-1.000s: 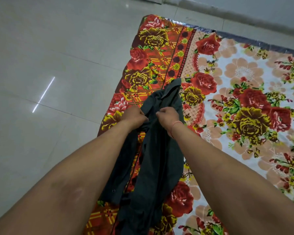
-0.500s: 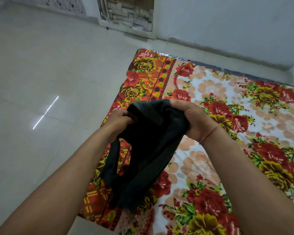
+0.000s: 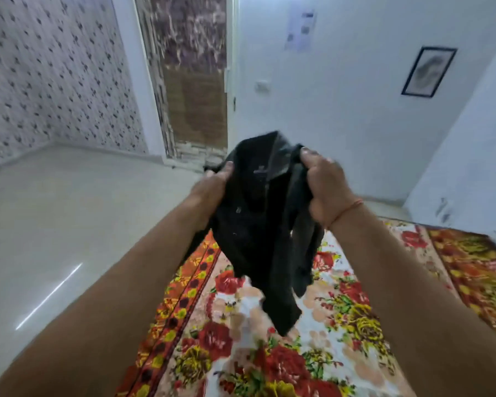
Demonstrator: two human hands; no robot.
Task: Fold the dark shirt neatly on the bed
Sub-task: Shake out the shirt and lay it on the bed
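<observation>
Above the near left part of the bed [image 3: 355, 325], both hands hold the dark shirt [image 3: 258, 224] up in the air. The fingers [image 3: 228, 167] of the left hand [image 3: 209, 190] are closed on the cloth at the left side of the collar area, and the fingers [image 3: 307, 156] of the right hand [image 3: 327, 187] are clamped on a bunch of cloth at the right side. The shirt does not touch the bed; its lowest tip hangs just over the flowered cover.

The cloth looks soft, thin and light, so I judge it will drape and slide into bunches and will not keep any shape alone. It is not fragile. A good place to hold is at the two shoulder seams, one in each hand, so that the front opens flat; now the right side is still crumpled together.

The collar points up and away from the person, and the hem end points down toward the bed. The long axis is almost vertical, leaning a little to the right at the bottom. The buttoned front seems to face the person, though motion blur makes it unsure.
</observation>
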